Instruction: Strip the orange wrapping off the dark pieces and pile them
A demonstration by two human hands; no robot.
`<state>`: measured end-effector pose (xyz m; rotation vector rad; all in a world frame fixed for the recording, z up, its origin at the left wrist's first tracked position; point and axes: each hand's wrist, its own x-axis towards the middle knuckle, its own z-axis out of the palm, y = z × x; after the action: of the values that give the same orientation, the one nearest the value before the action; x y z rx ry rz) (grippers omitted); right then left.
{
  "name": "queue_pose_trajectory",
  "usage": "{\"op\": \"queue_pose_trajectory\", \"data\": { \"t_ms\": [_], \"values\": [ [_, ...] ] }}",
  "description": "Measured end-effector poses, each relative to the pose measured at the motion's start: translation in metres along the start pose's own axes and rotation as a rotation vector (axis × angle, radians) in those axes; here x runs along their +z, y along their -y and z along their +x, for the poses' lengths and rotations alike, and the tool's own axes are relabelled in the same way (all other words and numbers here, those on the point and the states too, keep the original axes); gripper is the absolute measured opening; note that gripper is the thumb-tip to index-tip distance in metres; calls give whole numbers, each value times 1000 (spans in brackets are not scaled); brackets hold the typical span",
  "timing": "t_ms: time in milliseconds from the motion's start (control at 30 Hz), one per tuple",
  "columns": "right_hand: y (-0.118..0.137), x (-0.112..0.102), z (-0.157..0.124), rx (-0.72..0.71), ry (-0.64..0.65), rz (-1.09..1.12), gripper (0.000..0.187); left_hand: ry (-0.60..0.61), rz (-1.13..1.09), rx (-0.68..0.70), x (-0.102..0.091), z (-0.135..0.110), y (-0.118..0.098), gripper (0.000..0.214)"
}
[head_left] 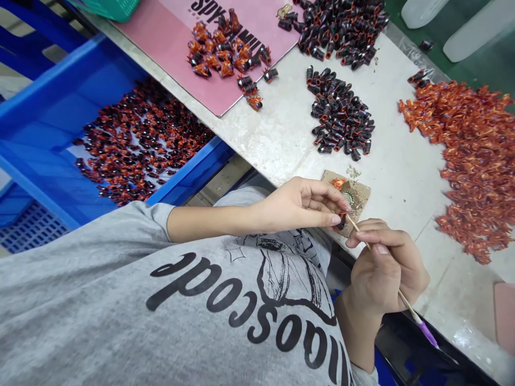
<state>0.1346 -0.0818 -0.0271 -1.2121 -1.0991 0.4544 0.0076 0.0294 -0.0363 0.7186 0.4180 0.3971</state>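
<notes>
At left, one blue crate (52, 107) with a heap of black-and-orange pieces (140, 145), apparently finished, too many to count. Along the far side of the table (281, 123), one pink mat (161, 32) with a smaller batch (225, 53) and two black heaps (341, 27) (341, 112). Near the middle, a left hand (298, 206), fingers closed on one small dark piece (341, 221) above a cardboard scrap (358, 193); a right hand (382, 268), fingers gripping one wooden stick (406, 303). At right, one large orange heap (475, 161), apparently not yet used.

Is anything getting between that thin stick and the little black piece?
Nothing visible does. The tip of the pale wooden stick with a purple end, held in the right hand, reaches the small black-and-orange piece pinched by the left hand.
</notes>
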Motion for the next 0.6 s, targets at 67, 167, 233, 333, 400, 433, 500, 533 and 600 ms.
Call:
{"op": "queue_pose_trajectory", "data": {
  "t_ms": [67, 167, 233, 333, 400, 433, 500, 533, 600],
  "values": [
    [0, 0, 0, -3, 4, -9, 30, -3, 1, -2, 0, 0, 0, 23],
    [1, 0, 0, -7, -3, -23, 30, -2, 6, 2, 0, -1, 0, 22],
    [1, 0, 0, -18, -15, -33, 31, -8, 13, 3, -1, -1, 0, 22],
    [0, -1, 0, -41, -19, -54, 30, -9, 22, 2, -1, -1, 1, 23],
    [-1, -1, 0, -52, -8, -61, 29, -4, 23, 2, -1, -1, 0, 23],
    [-1, 0, 0, -55, -3, -61, 29, -2, 23, 4, -1, -1, 0, 23],
    [-2, 2, 0, -62, 1, -50, 28, 0, 21, 8, -1, -1, 0, 23],
    [-2, 3, 0, -73, -11, -38, 27, 3, 23, 11, -1, -1, 0, 24],
    [-2, 4, 2, -120, -85, -19, 24, 7, 42, 17, -2, -2, -1, 24]
  ]
}}
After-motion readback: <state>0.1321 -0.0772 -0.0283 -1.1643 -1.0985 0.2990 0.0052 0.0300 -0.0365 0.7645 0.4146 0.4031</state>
